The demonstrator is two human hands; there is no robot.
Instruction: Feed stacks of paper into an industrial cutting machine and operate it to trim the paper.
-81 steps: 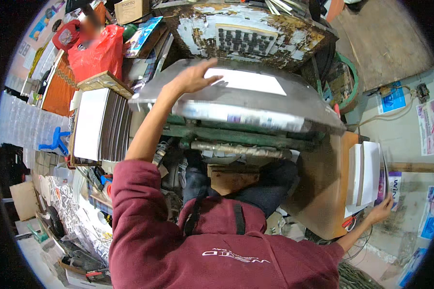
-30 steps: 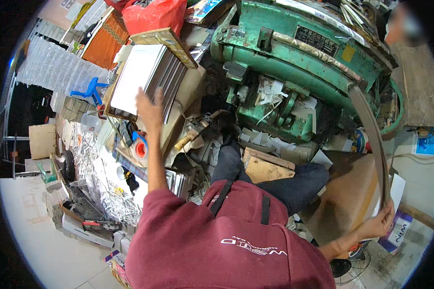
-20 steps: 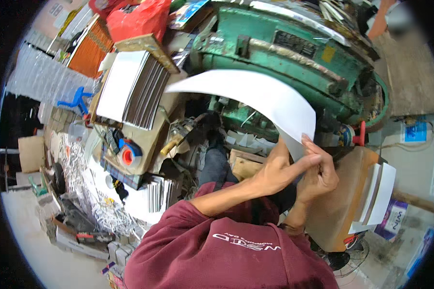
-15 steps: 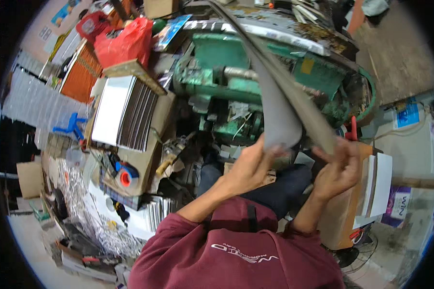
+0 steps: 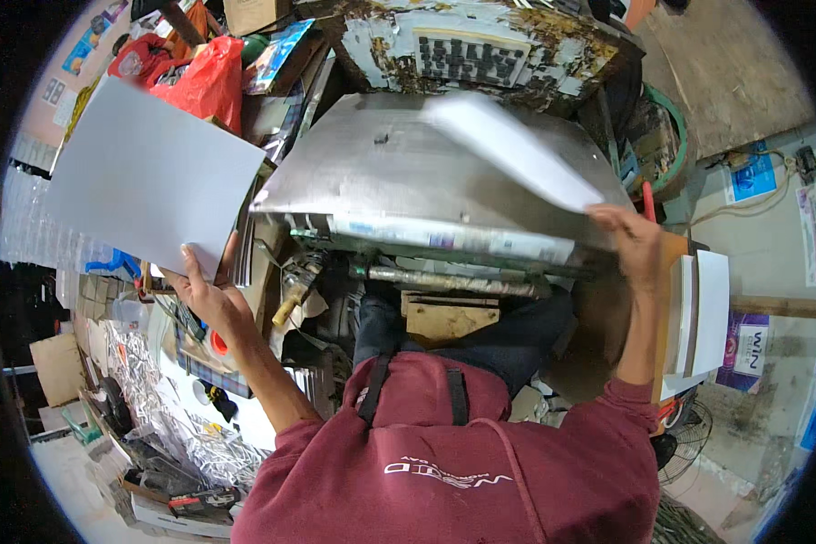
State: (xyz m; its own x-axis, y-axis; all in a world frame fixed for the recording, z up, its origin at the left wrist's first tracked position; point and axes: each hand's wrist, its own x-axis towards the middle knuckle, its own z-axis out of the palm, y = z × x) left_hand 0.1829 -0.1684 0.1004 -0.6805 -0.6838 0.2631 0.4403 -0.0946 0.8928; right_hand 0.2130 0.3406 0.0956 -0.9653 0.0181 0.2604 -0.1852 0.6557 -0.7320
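Note:
In my left hand (image 5: 210,295) is a large pale sheet (image 5: 154,177), pinched near its lower edge with the thumb on top, at the left of the machine. My right hand (image 5: 632,243) grips the near end of a white sheet (image 5: 508,150). That sheet is blurred by motion and slants over the right part of a grey metal plate (image 5: 344,150). The plate lies tilted toward me. Behind it stands the machine's upright, worn face with a panel of small dark blocks (image 5: 471,59).
White sheets (image 5: 709,299) rest on a board at my right. At the left are a red plastic bag (image 5: 210,86), a yellow-handled tool (image 5: 290,299) and silvery scraps (image 5: 150,381). A curved green machine part (image 5: 675,136) stands beyond the plate at the right.
My hands have parted, the left going left and the right moving slightly up, each with a sheet. The metal plate has come down toward me, showing the face behind it.

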